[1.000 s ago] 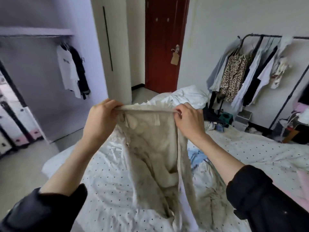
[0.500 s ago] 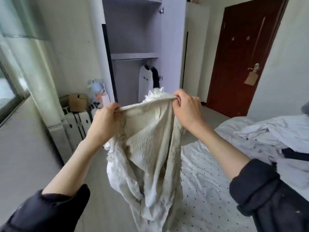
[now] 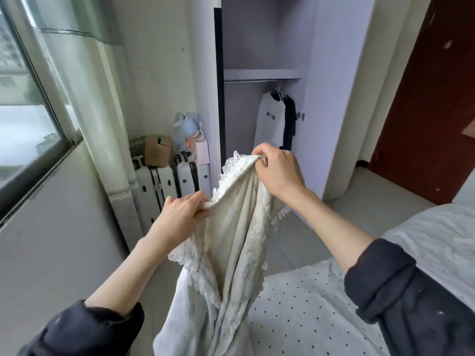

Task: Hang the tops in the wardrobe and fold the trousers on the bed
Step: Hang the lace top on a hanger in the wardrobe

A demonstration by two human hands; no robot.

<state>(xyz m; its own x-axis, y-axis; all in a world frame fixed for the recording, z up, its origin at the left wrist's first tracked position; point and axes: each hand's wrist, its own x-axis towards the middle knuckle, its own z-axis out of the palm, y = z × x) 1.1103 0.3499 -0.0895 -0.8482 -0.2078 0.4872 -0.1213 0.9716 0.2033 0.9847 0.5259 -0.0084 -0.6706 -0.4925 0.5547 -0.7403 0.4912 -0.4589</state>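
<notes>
Fingers of left hand (image 3: 180, 214) and right hand (image 3: 279, 170) pinch the lace-trimmed, crinkled cream top (image 3: 231, 247), hanging limp.

Both forearms are bare, with dark navy sleeves (image 3: 380, 276) pushed up into thick rolled cuffs near the elbows.

Soft daylight came in through the window (image 3: 28, 98) on the left and lit the room evenly, bright but without hard glare; the glass itself was washed pale. Shadows stayed faint, the deepest lying inside the wardrobe (image 3: 259, 47) at the far side and under its shelf. The wide lens bent the window frame and the door (image 3: 431, 98) on the right outward at the edges. The near sleeves looked slightly smeared, the middle sharp.
</notes>
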